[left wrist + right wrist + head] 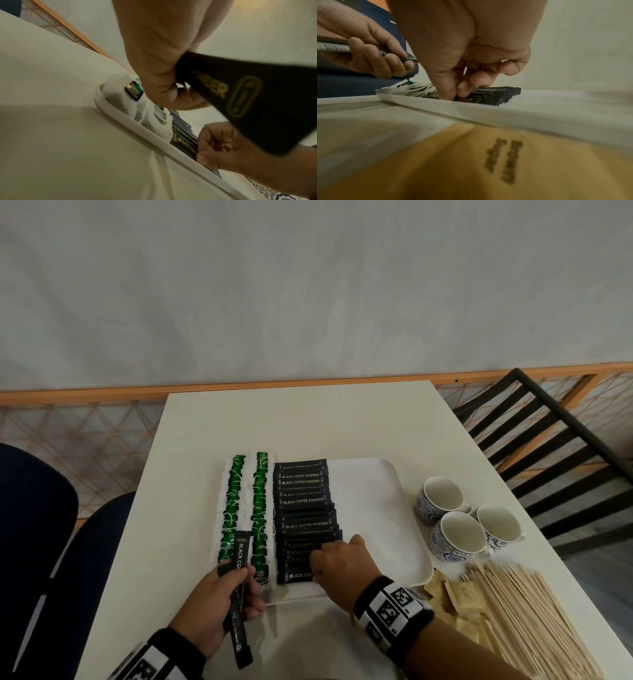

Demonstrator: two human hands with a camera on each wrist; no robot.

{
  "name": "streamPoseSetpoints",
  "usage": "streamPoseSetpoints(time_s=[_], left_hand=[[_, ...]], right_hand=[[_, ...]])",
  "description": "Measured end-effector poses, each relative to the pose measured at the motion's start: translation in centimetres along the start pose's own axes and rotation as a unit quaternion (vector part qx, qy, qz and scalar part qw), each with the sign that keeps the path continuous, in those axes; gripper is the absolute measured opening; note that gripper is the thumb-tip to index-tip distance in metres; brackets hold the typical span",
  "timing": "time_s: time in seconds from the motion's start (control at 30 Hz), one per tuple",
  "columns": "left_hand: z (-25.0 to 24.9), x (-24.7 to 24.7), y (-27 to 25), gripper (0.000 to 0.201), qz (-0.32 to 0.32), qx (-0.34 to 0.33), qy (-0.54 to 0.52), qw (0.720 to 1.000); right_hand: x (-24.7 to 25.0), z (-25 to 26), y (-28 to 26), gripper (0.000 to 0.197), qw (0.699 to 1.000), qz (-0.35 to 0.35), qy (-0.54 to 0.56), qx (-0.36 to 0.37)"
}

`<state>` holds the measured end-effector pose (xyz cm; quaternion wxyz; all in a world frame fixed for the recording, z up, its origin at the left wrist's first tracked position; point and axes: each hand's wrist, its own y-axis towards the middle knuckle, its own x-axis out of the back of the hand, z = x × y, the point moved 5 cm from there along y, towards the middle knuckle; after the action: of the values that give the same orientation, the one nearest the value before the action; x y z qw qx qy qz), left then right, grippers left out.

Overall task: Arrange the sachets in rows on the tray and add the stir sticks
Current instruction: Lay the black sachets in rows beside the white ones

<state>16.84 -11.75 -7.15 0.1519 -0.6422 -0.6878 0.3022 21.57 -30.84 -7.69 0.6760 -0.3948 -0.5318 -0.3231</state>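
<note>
Black coffee sachets (pixel 303 501) fill a row beside green tea bags (pixel 260 508) at the white tray's (pixel 394 498) left end, on a white tabletop (pixel 308 422) against a pale wall. Right hand (pixel 337 563) pinches the nearest sachet; left hand (pixel 219 597) grips a bundle of black sachets (pixel 238 594). Only the right wrist view reads the brown sugar packet (pixel 488 162); stir sticks (pixel 524 618) run off frame at the tabletop's near right corner.

Three blue-patterned white cups (pixel 459 523) stand grouped on the white table (pixel 308 422), right of centre, touching or nearly touching one another, mouths up. A black slatted chair (pixel 548 440) stands at the table's far right corner. Blue seating (pixel 44 525) lies to the left. Behind the table, an orange-framed lattice rail (pixel 85 436) runs beneath a pale wall (pixel 308 285).
</note>
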Motion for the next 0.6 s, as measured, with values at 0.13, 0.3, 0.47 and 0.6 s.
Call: streamPoseSetpoints(time_s=[0.13, 0.3, 0.47, 0.6], left_hand=[[0.1, -0.2, 0.0, 0.019, 0.011, -0.001, 0.012, 1.0], [-0.1, -0.6, -0.1, 0.019, 0.035, -0.01, 0.028, 0.999], [-0.3, -1.6, -0.3, 0.02, 0.056, -0.035, 0.064, 0.996], [-0.6, -3.0, -0.5, 0.023, 0.094, -0.042, 0.052, 0.993]], right_hand=[[-0.2, 0.0, 0.2, 0.023, 0.999, -0.014, -0.031, -0.004], [1.3, 0.4, -0.1, 0.022, 0.992, -0.044, 0.114, 0.0], [2.1, 1.6, -0.2, 0.03, 0.95, 0.009, 0.311, 0.02], [2.2, 2.0, 0.1, 0.023, 0.93, 0.003, 0.367, 0.004]])
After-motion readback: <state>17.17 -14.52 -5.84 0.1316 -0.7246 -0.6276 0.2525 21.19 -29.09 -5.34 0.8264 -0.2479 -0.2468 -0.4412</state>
